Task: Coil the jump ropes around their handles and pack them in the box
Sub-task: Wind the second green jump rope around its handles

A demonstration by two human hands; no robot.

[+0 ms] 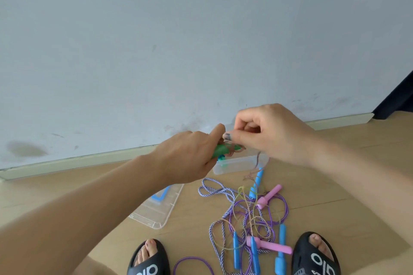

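Left hand (190, 158) gripping green handle (223, 150), pale wood floor (346, 185), scuffed, perhaps stained wall (156, 40)

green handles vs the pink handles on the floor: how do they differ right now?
The green handles are held up in the left hand, over the clear box; the pink handles lie loose on the floor. Green has rope coiled round it; the pink pair's purple rope sprawls uncoiled. Neither is packed.

A single head-worn wide-angle camera looks forward and steeply down, close above both hands at frame centre, taking in floor (348, 185) below and wall (178, 40) across the upper half.
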